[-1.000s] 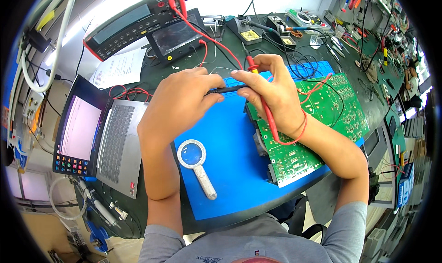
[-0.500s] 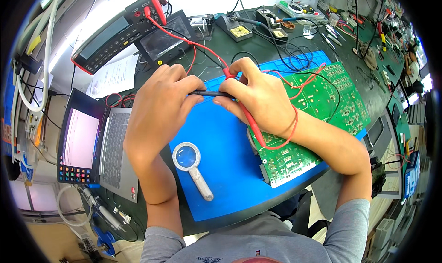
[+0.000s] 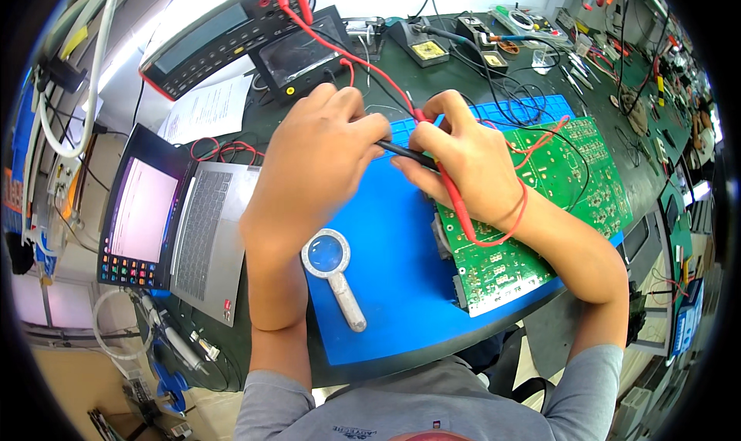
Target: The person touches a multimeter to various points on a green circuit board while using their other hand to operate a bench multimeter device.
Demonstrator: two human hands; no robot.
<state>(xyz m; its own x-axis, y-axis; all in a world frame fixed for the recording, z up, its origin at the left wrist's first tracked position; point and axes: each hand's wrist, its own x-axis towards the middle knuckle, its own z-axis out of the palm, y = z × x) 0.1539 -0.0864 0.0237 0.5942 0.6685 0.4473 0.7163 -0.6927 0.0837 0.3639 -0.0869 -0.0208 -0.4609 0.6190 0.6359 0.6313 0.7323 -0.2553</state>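
My left hand (image 3: 312, 163) pinches one end of a black test probe (image 3: 405, 152), its fingertips curled and slightly blurred. The probe slants down toward the right into my right hand (image 3: 471, 163), which grips it together with a red test probe (image 3: 455, 196) pointing up and away. A red lead loops over my right wrist. Beneath my right arm lies a green circuit board (image 3: 563, 186), underside up, on a blue silicone mat (image 3: 386, 310). A round magnifying glass (image 3: 346, 300) rests on the mat beside my left forearm.
An open laptop (image 3: 202, 233) stands at left below a paper sheet (image 3: 202, 113). A bench meter (image 3: 201, 43) and a second dark instrument (image 3: 297, 51) sit at the back, beside soldering stands (image 3: 421, 47). Tools (image 3: 579, 78) and cables clutter the right; white tubing (image 3: 96, 101) hangs at left.
Both hands stay on the probes. My left hand has shifted a little up and to the right, and the black probe, earlier nearly level, now tilts down toward my right hand.
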